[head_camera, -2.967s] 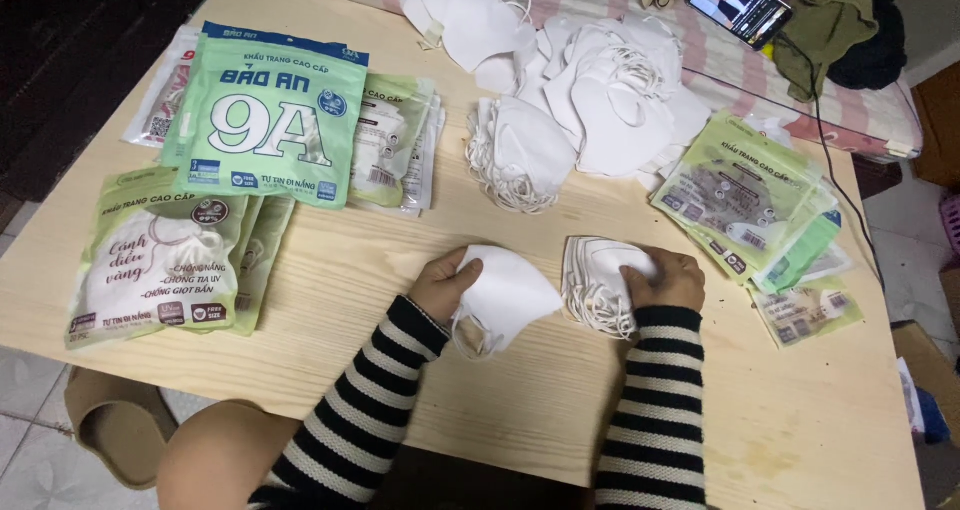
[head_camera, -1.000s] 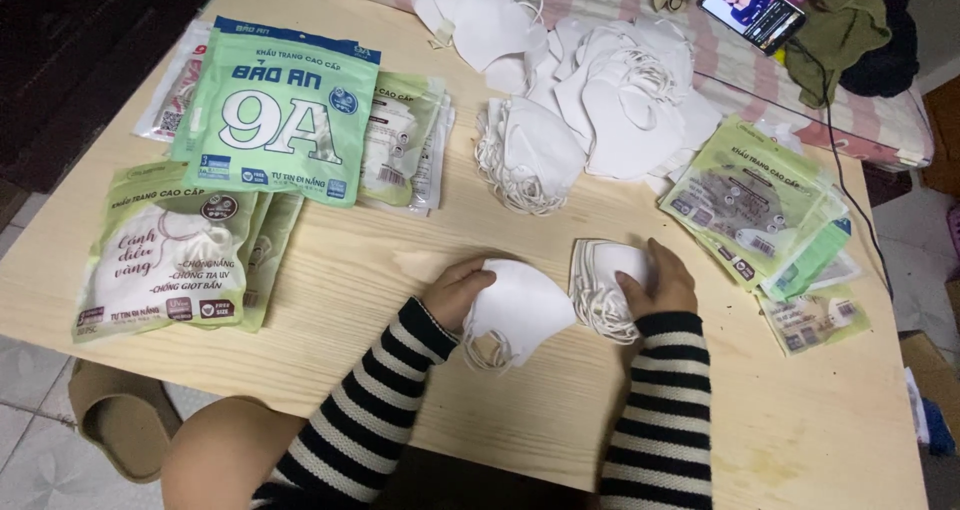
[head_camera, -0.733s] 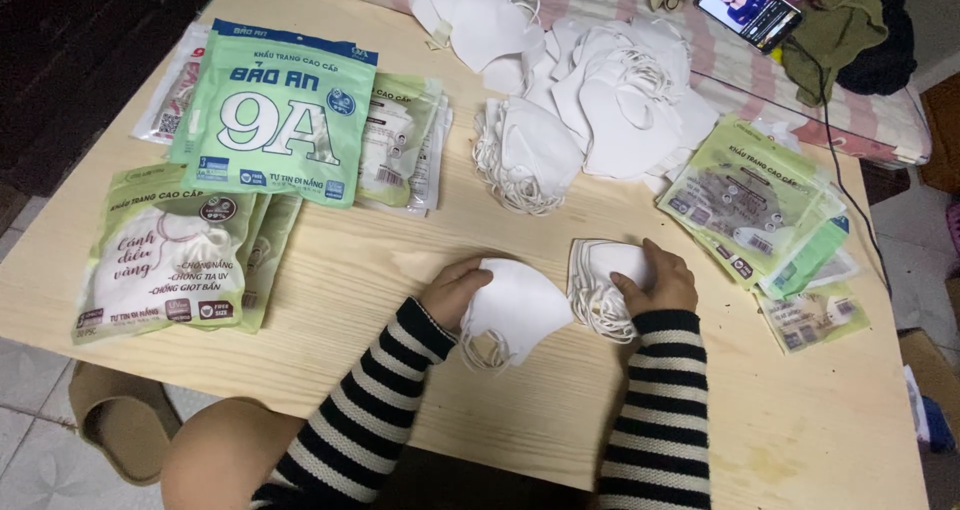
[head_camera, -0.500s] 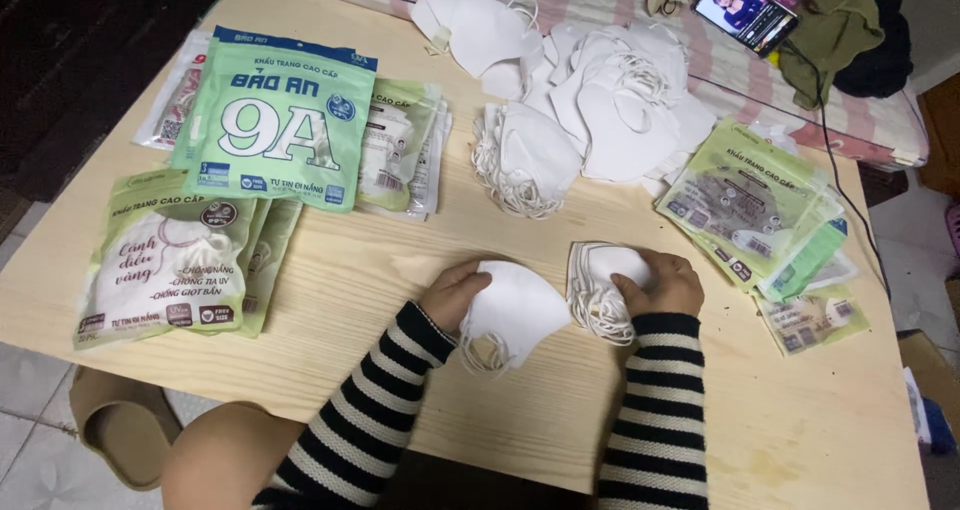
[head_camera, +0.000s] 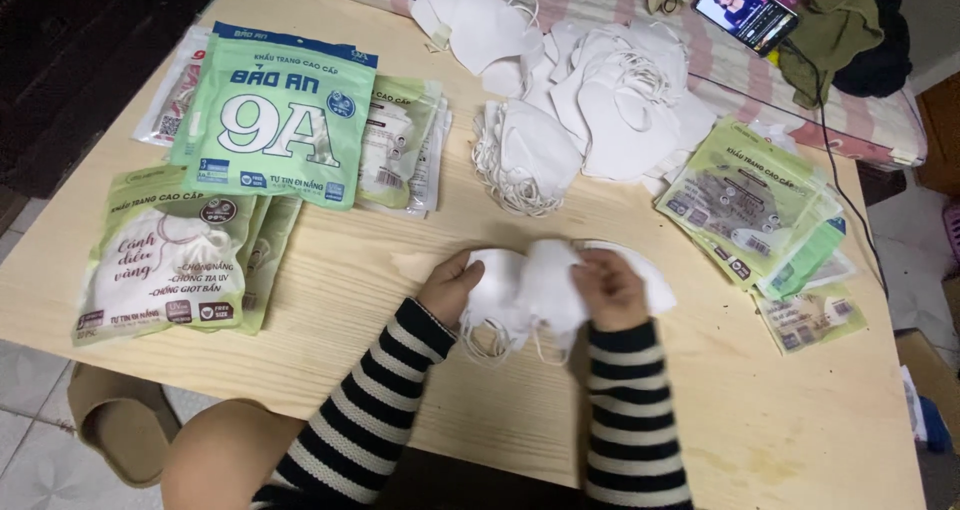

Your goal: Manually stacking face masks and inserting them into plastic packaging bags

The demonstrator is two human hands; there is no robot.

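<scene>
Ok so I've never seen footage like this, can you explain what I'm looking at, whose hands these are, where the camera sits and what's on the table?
There is no machine here. The one picture comes from a camera worn on a person's head, looking down at their own two hands in striped sleeves. The left hand and the right hand together hold a small stack of white face masks just over a light wooden table. More loose white masks are piled at the far side. Green mask packets lie to the left, and flat green pouches lie to the right. Beyond the table's far edge a phone with its screen lit rests on a pink striped cloth.
</scene>
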